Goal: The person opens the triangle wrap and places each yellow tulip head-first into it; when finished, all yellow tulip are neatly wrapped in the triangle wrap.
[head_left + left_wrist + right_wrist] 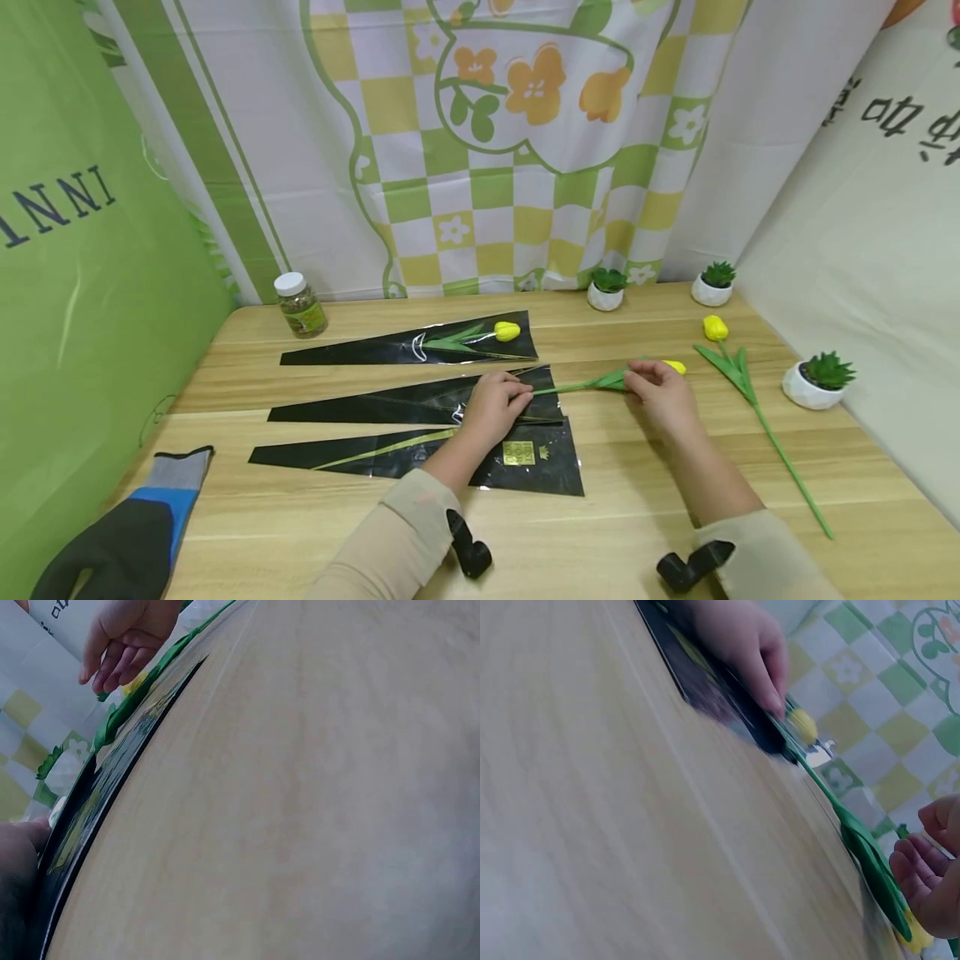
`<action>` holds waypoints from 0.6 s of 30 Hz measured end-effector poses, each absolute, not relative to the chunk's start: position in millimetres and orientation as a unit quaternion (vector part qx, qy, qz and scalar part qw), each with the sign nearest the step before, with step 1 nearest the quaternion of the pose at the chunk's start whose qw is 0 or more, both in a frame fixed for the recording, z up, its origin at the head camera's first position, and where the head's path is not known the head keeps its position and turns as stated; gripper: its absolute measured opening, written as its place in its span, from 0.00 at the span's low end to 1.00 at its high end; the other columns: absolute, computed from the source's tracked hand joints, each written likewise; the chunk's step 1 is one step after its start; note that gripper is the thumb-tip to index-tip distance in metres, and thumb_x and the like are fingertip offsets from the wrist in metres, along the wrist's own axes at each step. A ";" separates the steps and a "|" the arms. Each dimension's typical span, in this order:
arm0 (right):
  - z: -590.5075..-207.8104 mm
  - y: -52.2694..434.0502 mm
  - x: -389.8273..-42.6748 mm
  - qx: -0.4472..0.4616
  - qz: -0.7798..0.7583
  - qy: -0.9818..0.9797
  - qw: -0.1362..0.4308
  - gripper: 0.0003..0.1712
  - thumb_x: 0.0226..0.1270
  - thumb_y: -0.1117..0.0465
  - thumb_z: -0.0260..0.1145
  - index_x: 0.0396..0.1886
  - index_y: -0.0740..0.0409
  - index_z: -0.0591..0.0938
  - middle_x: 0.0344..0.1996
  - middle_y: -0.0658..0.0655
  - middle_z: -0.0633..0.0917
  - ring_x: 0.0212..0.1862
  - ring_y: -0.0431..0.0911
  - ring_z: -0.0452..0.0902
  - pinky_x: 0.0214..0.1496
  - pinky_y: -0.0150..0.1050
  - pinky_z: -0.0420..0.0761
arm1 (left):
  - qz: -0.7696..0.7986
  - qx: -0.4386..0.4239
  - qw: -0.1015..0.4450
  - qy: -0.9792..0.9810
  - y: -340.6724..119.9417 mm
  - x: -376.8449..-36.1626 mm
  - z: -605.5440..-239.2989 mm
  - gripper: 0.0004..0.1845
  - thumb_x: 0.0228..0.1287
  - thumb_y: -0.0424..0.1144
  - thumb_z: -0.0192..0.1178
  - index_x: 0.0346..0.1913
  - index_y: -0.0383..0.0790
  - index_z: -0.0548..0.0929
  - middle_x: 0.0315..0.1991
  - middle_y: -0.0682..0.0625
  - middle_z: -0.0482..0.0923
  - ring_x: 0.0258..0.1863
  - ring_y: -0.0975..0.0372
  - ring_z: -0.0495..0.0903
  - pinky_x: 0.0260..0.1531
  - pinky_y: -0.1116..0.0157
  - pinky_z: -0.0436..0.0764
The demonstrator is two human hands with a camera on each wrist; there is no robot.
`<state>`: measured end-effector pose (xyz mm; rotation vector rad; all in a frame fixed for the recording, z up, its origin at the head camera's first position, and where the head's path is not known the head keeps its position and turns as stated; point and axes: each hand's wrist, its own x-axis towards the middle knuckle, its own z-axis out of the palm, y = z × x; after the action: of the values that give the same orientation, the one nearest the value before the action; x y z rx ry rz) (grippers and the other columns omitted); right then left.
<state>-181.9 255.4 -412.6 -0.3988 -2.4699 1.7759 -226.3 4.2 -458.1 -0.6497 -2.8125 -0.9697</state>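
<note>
Yellow and green, an artificial tulip [600, 382] lay across the middle of the wooden table [600, 533], its stem end at the mouth of a black cellophane sleeve [420, 404]. The right hand [663, 396] pinched the tulip by its leaves, just behind the yellow bud, fingers curled round it. The left hand [491, 408] rested on the sleeve's wide end, fingertips curled at the rim where the stem entered, pressing the film flat. Both forearms reached forward from beige cuffs, wrists low over the table.

The tulip looked light and springy, likely to bend if held by its tip, so the leafy part near the bud seemed the steadier hold. The sleeve looked thin, slick and apt to slide or crumple.

Beyond it lay a sleeve already holding a tulip [420, 343], and nearer, another sleeve with a gold label [450, 454]. A loose tulip [738, 375] lay to the right, near three small potted succulents [817, 379]. A jar [298, 305] stood at the back left, a work glove [142, 533] at the near left.
</note>
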 end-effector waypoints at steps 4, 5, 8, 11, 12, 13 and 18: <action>-409.1 273.6 -183.3 -0.122 0.494 -0.857 0.082 0.24 0.74 0.56 0.58 0.61 0.67 0.75 0.47 0.57 0.82 0.35 0.25 0.71 0.38 0.21 0.75 | -0.321 -0.212 0.045 -0.922 4.3 -226.6 -458.6 0.12 0.70 0.44 0.60 0.49 0.46 0.88 0.48 0.48 0.82 0.52 0.56 0.77 0.56 0.57 0.77; -409.0 277.6 -183.8 -0.120 0.476 -0.866 0.094 0.23 0.74 0.55 0.59 0.60 0.67 0.76 0.48 0.59 0.81 0.35 0.24 0.70 0.38 0.20 0.74 | -0.321 -0.211 0.045 -0.922 4.2 -226.8 -458.9 0.12 0.70 0.44 0.60 0.49 0.46 0.88 0.48 0.48 0.82 0.52 0.56 0.77 0.56 0.57 0.77; -410.6 286.1 -185.7 -0.118 0.452 -0.877 0.115 0.22 0.72 0.56 0.60 0.57 0.68 0.78 0.44 0.59 0.82 0.33 0.24 0.68 0.34 0.19 0.73 | -0.319 -0.211 0.044 -0.923 3.9 -227.2 -459.5 0.12 0.70 0.45 0.60 0.49 0.46 0.88 0.48 0.48 0.82 0.53 0.56 0.77 0.56 0.57 0.77; -414.5 288.7 -187.1 -0.133 0.442 -0.880 0.112 0.21 0.71 0.57 0.62 0.55 0.68 0.80 0.37 0.53 0.81 0.32 0.29 0.70 0.32 0.22 0.73 | -0.317 -0.212 0.044 -0.924 3.5 -227.3 -459.3 0.12 0.70 0.45 0.60 0.49 0.46 0.88 0.49 0.48 0.82 0.53 0.55 0.77 0.56 0.57 0.77; -416.0 288.4 -187.3 -0.139 0.436 -0.883 0.107 0.20 0.71 0.57 0.62 0.54 0.68 0.80 0.35 0.52 0.81 0.32 0.31 0.70 0.31 0.23 0.73 | -0.317 -0.212 0.044 -0.923 3.4 -227.4 -459.3 0.12 0.70 0.45 0.60 0.49 0.46 0.88 0.49 0.48 0.82 0.53 0.55 0.77 0.56 0.57 0.77; -417.9 287.9 -187.7 -0.145 0.429 -0.885 0.105 0.20 0.71 0.57 0.62 0.53 0.68 0.81 0.34 0.53 0.82 0.33 0.33 0.71 0.32 0.24 0.73 | -0.317 -0.212 0.045 -0.923 3.4 -227.5 -459.2 0.12 0.70 0.45 0.60 0.49 0.46 0.88 0.49 0.48 0.82 0.53 0.55 0.77 0.56 0.57 0.77; -424.3 286.7 -189.2 -0.177 0.413 -0.886 0.114 0.20 0.70 0.56 0.62 0.54 0.66 0.80 0.41 0.61 0.83 0.41 0.46 0.76 0.37 0.30 0.71 | -0.317 -0.216 0.050 -0.922 3.9 -227.9 -460.3 0.12 0.70 0.45 0.60 0.49 0.46 0.88 0.49 0.48 0.82 0.53 0.56 0.77 0.56 0.57 0.77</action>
<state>-189.2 286.7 -424.3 -0.5187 -2.5989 1.2116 -227.9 3.9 -460.3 -0.6570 -2.8079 -0.9648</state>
